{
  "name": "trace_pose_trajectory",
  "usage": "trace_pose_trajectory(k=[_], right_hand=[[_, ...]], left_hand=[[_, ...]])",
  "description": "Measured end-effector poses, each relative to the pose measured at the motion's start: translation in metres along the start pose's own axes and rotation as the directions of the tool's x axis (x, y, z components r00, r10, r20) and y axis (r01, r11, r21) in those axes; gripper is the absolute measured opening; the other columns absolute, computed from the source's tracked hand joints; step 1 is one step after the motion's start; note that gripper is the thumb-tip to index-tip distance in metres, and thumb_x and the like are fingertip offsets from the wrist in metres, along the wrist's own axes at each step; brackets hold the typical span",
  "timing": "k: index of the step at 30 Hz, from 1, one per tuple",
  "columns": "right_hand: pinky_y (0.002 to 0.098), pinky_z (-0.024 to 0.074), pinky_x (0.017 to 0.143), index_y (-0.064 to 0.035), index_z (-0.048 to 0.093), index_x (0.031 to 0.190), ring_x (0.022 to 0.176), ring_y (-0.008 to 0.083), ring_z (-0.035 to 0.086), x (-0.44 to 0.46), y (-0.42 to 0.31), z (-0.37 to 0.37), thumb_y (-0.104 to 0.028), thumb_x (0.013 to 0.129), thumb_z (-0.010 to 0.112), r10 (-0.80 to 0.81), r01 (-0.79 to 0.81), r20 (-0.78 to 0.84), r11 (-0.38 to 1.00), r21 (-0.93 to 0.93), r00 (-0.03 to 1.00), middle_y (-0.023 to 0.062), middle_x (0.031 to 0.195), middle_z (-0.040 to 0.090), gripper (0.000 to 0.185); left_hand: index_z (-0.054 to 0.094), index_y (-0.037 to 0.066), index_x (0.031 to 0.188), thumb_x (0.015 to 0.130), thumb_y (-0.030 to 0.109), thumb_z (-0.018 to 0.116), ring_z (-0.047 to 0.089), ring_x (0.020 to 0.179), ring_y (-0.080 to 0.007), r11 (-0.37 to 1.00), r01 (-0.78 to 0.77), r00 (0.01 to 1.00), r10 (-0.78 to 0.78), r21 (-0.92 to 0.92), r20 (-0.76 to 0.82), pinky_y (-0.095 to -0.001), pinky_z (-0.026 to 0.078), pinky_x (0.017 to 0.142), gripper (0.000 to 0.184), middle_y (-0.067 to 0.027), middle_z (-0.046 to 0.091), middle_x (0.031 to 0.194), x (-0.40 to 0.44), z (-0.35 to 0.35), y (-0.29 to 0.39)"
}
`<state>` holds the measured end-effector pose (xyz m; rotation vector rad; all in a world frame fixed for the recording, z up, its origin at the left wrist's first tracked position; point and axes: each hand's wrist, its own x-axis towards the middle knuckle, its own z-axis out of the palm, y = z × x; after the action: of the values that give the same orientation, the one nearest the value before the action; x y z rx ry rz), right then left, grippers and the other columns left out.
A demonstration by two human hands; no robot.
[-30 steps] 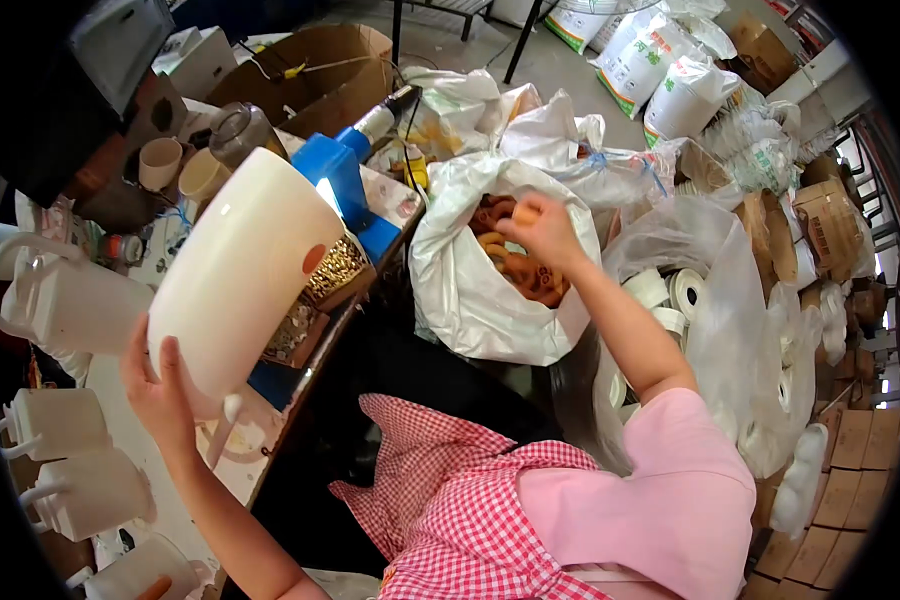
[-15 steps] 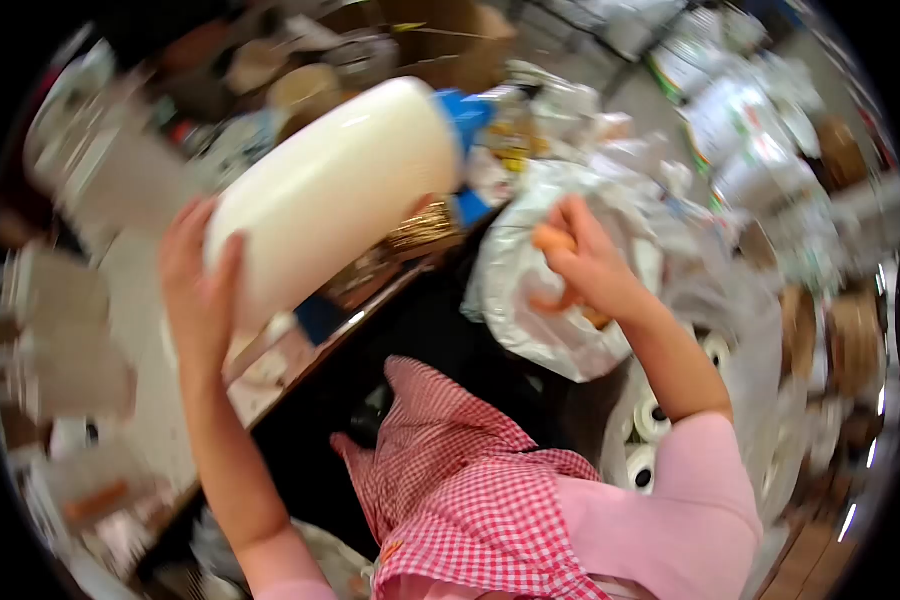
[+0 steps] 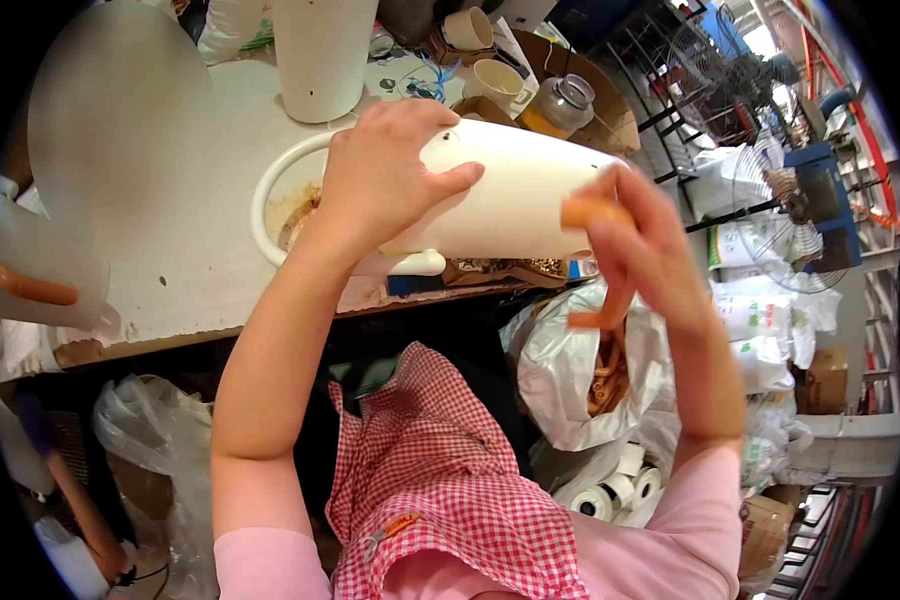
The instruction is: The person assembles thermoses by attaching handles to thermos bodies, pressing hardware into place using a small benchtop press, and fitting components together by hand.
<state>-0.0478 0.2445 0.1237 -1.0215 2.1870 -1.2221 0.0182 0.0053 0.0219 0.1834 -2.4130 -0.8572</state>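
Carefully, above the tabletop (image 3: 190, 270), our left grip (image 3: 385, 165) clasps the sideways white vessel (image 3: 515, 190), which we should brace against rolling; rightward, near its right end, our right grip (image 3: 650, 255) holds the curved orange piece (image 3: 598, 212), best with both ends clear.

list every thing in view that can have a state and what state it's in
white pitcher: on its side, left hand gripping it
curved orange handle: held in the right hand; contact with the pitcher unclear
white sack: open, orange pieces inside
white cylinder: standing upright
floor fan: cannot tell if running
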Motion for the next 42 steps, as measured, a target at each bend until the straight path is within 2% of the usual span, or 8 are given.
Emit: trace_pose_trajectory(k=[7,13,18,25,28,30,31,42], right_hand=[[0.0242,0.0442,0.048,-0.0008,0.063,0.089,0.057,0.0066,0.054,0.126,-0.035,0.022,-0.032,0.099,0.060,-0.047,0.219,0.323,0.825,-0.521,0.945,0.0058,0.086,0.075,0.032],[0.0215,0.0291,0.040,-0.0075,0.056,0.089,0.045,0.0021,0.034,0.143,-0.024,0.025,-0.032,0.104,0.054,0.340,-0.258,0.242,0.913,-0.317,0.909,-0.0078,0.059,0.041,0.029],[0.0198,0.0273,0.040,-0.0096,0.054,0.089,0.045,0.0000,0.033,0.139,-0.024,0.034,-0.031,0.105,0.052,0.342,-0.278,0.256,0.926,-0.255,0.904,-0.0088,0.059,0.041,0.027],[0.0200,0.0287,0.038,-0.0082,0.055,0.088,0.043,0.0014,0.036,0.146,-0.033,0.033,-0.028,0.106,0.052,0.291,-0.128,0.301,0.878,-0.460,0.908,-0.0063,0.060,0.045,0.027],[0.0236,0.0424,0.046,-0.0044,0.055,0.089,0.051,0.0066,0.053,0.147,-0.040,0.035,-0.029,0.105,0.053,0.267,-0.050,0.267,0.787,-0.614,0.926,0.0005,0.065,0.060,0.029],[0.0289,0.0527,0.063,-0.0005,0.055,0.090,0.069,0.0141,0.067,0.148,-0.039,0.037,-0.028,0.103,0.056,-0.016,0.386,0.452,0.551,-0.740,0.892,0.0092,0.080,0.073,0.031],[0.0319,0.0537,0.076,0.0012,0.054,0.090,0.083,0.0183,0.071,0.148,-0.047,0.042,-0.028,0.102,0.058,0.095,0.276,0.406,0.593,-0.756,0.909,0.0136,0.089,0.076,0.032],[0.0367,0.0536,0.069,-0.0004,0.054,0.090,0.076,0.0319,0.070,0.145,-0.041,0.045,-0.032,0.100,0.060,0.026,0.314,0.389,0.543,-0.778,0.921,0.0130,0.081,0.073,0.034]], left_hand=[[0.071,0.015,0.112,0.076,0.046,0.075,0.057,0.120,-0.0239,0.999,0.035,0.991,-0.034,0.000,-0.130,-0.0450,0.042,0.099,0.048,-0.0046,0.068,0.118,-0.009,0.006,-0.003],[0.069,0.014,0.118,0.077,0.047,0.071,0.056,0.119,-0.0210,0.994,0.107,0.993,-0.107,0.004,-0.051,-0.0457,0.041,0.096,0.052,-0.0031,0.067,0.116,-0.010,0.004,-0.003],[0.068,0.013,0.120,0.078,0.050,0.071,0.056,0.119,-0.0203,0.988,0.156,0.986,-0.155,0.011,-0.054,-0.0457,0.042,0.094,0.056,-0.0021,0.067,0.116,-0.013,0.006,-0.002],[0.069,0.015,0.119,0.074,0.051,0.074,0.055,0.118,-0.0203,0.990,0.143,0.989,-0.142,0.004,-0.026,-0.0449,0.042,0.091,0.057,-0.0010,0.067,0.114,-0.010,0.007,-0.005],[0.070,0.015,0.116,0.073,0.048,0.076,0.055,0.118,-0.0196,0.992,0.125,0.988,-0.125,-0.002,-0.094,-0.0442,0.041,0.092,0.055,-0.0002,0.067,0.112,-0.012,0.008,-0.005],[0.070,0.015,0.116,0.072,0.046,0.076,0.054,0.118,-0.0194,0.994,0.106,0.989,-0.108,-0.017,-0.099,-0.0437,0.040,0.093,0.053,0.0001,0.067,0.112,-0.013,0.008,-0.008],[0.070,0.016,0.115,0.072,0.045,0.076,0.054,0.118,-0.0191,0.994,0.104,0.989,-0.107,-0.034,-0.104,-0.0431,0.039,0.094,0.052,0.0005,0.066,0.111,-0.014,0.008,-0.010],[0.068,0.011,0.104,0.072,0.040,0.081,0.053,0.120,-0.0201,0.996,0.019,0.991,-0.030,-0.082,-0.128,-0.0430,0.037,0.099,0.045,0.0005,0.065,0.117,-0.012,0.010,-0.014]])
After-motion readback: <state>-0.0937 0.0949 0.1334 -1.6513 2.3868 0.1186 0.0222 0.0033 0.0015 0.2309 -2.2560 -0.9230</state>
